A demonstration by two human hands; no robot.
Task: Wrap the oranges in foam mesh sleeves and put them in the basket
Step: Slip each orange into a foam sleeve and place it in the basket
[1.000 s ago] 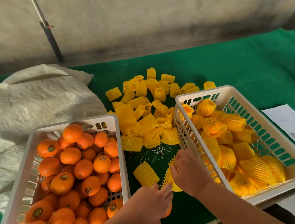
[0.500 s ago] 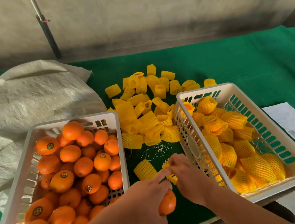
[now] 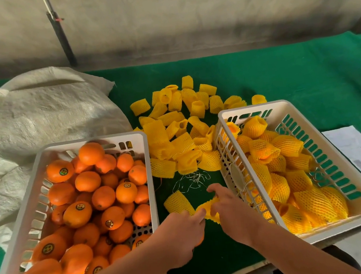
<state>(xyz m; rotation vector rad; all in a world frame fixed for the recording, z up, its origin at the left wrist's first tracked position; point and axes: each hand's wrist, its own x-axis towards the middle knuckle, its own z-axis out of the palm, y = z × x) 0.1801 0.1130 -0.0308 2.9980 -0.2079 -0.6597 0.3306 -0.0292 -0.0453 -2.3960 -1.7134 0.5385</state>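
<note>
Two hands on one foam sleeve, between baskets.

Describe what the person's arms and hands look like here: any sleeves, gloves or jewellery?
Both forearms are bare up to the frame edge, with no sleeves in view. The left hand and right hand wear no gloves, and no rings, watch or bracelets show. No markings are visible.

My yellow foam mesh sleeve looked soft and netted. The smooth-skinned, glossy oranges lay in a white slotted plastic basket on matt green felt-like cloth, beside a coarse woven sack.
</note>
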